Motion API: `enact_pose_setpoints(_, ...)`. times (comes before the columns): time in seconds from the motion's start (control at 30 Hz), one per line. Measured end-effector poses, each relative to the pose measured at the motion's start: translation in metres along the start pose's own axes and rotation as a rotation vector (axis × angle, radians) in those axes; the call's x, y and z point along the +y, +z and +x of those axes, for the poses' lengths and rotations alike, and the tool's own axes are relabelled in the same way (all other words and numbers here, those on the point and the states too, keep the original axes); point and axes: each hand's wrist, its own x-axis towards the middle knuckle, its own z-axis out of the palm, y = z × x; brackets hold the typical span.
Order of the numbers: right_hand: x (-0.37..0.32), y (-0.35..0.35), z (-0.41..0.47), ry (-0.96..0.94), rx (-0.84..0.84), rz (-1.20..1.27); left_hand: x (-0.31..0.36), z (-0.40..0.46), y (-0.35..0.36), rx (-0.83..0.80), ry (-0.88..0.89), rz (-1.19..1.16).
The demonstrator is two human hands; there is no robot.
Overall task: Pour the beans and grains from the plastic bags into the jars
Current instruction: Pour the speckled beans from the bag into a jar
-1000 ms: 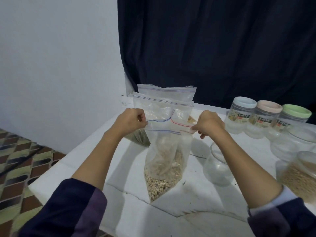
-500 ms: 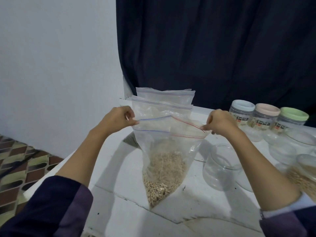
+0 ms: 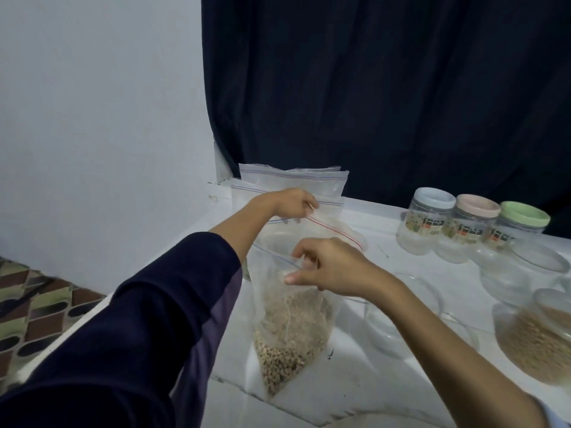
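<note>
A clear zip bag of pale beans (image 3: pixel 292 332) hangs above the white table (image 3: pixel 355 384), its mouth pulled wide open. My left hand (image 3: pixel 292 203) pinches the far rim of the bag by the red seal line. My right hand (image 3: pixel 327 267) pinches the near rim by the blue seal line. An empty open glass jar (image 3: pixel 398 322) stands just right of the bag, partly behind my right forearm. Further right, a jar filled with grain (image 3: pixel 537 338) sits at the frame edge.
More zip bags (image 3: pixel 290 180) stand behind against the dark curtain. Three lidded jars, blue (image 3: pixel 428 222), pink (image 3: pixel 469 230) and green (image 3: pixel 514 239), line the back right, with an empty open jar (image 3: pixel 525 273) before them. The table's left edge drops to a patterned floor (image 3: pixel 37 307).
My hands have shifted from the bag's left and right ends to its far and near rims, spreading the mouth open. The view has swung slightly right.
</note>
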Motion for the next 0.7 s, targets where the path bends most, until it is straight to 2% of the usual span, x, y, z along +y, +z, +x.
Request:
enact_pose_setpoints(0.07,0.001,0.005,-0.001,-0.023,0.019,0.024,-0.004,-0.003,0.000,-0.029,0.017,-0.034)
enact_pose_setpoints(0.13,0.002,0.005,-0.002,-0.048,0.066,0.073,-0.009,-0.008,-0.002,0.022,0.047,-0.086)
enact_pose_setpoints(0.33,-0.001,-0.026,-0.003,-0.142,0.359,0.281,-0.008,-0.046,-0.028,0.286,-0.037,-0.416)
enact_pose_setpoints(0.47,0.003,-0.041,-0.001,-0.190,0.554,0.341,-0.004,-0.077,-0.052,0.500,-0.062,-0.471)
enact_pose_setpoints(0.57,0.008,-0.055,-0.003,-0.228,0.733,0.501,-0.001,-0.096,-0.067,0.654,-0.078,-0.504)
enact_pose_setpoints(0.7,0.029,-0.073,-0.005,-0.180,0.850,0.567,-0.004,-0.118,-0.079,0.762,-0.137,-0.636)
